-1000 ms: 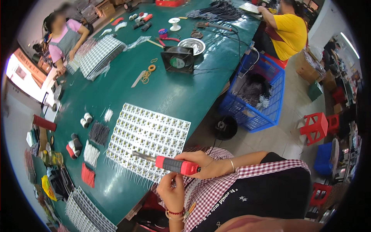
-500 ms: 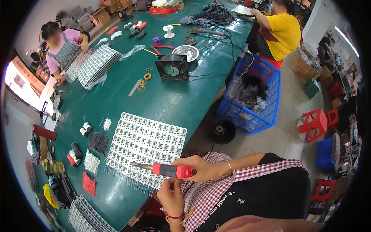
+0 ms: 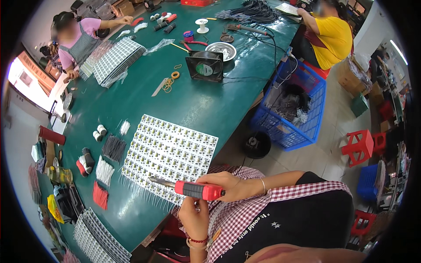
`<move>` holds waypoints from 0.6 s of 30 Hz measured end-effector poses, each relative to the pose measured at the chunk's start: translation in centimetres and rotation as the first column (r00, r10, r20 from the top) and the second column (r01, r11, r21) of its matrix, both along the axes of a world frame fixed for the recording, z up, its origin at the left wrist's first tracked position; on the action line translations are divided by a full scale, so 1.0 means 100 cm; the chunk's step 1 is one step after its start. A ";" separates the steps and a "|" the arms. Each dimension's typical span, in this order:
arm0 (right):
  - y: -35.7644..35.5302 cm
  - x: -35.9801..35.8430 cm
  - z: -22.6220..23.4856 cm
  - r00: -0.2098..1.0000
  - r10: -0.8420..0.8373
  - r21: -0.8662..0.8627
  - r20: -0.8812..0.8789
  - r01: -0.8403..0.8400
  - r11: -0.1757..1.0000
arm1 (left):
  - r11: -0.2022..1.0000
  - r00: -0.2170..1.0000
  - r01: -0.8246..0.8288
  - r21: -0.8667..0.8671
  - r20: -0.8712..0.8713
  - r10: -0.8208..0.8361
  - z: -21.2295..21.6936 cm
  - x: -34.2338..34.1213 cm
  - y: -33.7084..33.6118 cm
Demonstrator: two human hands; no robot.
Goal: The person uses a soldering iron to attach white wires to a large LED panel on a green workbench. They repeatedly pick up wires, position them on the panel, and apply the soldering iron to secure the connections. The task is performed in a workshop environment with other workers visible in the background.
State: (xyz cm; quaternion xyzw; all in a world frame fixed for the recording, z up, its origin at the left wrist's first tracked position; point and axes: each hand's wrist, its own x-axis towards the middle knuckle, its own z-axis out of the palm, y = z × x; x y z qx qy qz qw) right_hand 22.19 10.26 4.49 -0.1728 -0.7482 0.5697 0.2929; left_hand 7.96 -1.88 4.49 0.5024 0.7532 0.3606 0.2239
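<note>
My right hand (image 3: 232, 186) is closed round a red-and-black handled soldering iron (image 3: 199, 190). Its narrow metal tip points left over the lower part of a white circuit-board panel (image 3: 169, 151). Rows of small components cover that panel, and thin pale wires (image 3: 144, 195) hang from its lower left edge. Just below the iron's handle my left hand (image 3: 195, 219) has thumb and fingers pinched together near the panel's lower right corner; what they hold is hidden. Left of the panel lie bundles of black wires (image 3: 114, 148), white wires (image 3: 105, 171) and red wires (image 3: 100, 195).
A black fan (image 3: 205, 66) stands beyond the panel, near a metal bowl (image 3: 232, 51) and a white spool (image 3: 202, 26). More panels (image 3: 101, 236) are stacked at lower left. A blue crate (image 3: 287, 127) is right of the table. Two people sit at the far side.
The view has shifted slightly, while both hands keep about the same hold. The far-left person has stretched one arm out over the table toward the wire bundles.
</note>
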 end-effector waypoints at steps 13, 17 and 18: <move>-0.004 0.000 -0.012 0.998 -0.048 -0.305 -0.036 0.035 0.952 | 0.979 0.998 0.046 0.197 -0.043 -0.039 0.006 0.003 0.007; -0.008 0.000 -0.008 0.993 -0.069 -0.445 0.100 0.106 0.889 | 0.980 0.998 0.049 0.195 -0.040 -0.042 0.010 0.002 0.006; -0.008 0.000 -0.010 0.995 -0.072 -0.452 0.069 0.096 0.887 | 0.982 0.999 0.048 0.184 -0.024 -0.044 0.012 0.002 0.007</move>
